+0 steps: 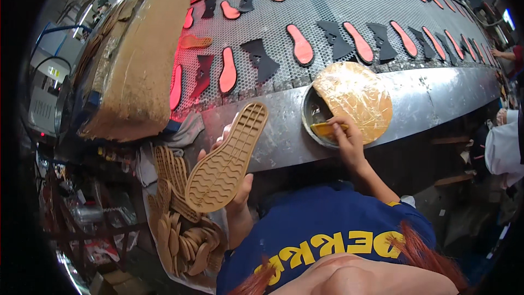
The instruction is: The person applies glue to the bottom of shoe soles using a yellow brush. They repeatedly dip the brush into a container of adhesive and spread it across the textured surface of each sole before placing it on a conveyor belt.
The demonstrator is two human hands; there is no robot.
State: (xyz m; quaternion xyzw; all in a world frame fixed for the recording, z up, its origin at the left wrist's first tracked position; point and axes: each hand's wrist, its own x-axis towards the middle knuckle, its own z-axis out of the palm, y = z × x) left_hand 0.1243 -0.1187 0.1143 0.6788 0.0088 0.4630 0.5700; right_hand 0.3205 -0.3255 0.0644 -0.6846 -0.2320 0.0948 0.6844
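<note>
My left hand [240, 199] is closed round a tan shoe sole [226, 161], held up with its treaded underside showing. The tread has a grid at the upper end and wavy ridges below. My right hand [350, 141] grips a yellow-handled brush [326, 129] inside the rim of a round metal pot [307, 116]. The brush's working end cannot be made out. A round tan cover [355, 98] wrapped in clear film lies over most of the pot, leaving a dark gap at its left. Below my left hand, a pile of tan soles [188, 243] fills a light-coloured container.
A mesh conveyor [256, 27] carries rows of pink-topped soles [300, 45] and black cut pieces [334, 40]. Its metal edge [431, 95] runs before me. A tan-covered machine housing [139, 60] glows red over the belt at left. Another person's hand [496, 53] is at far right.
</note>
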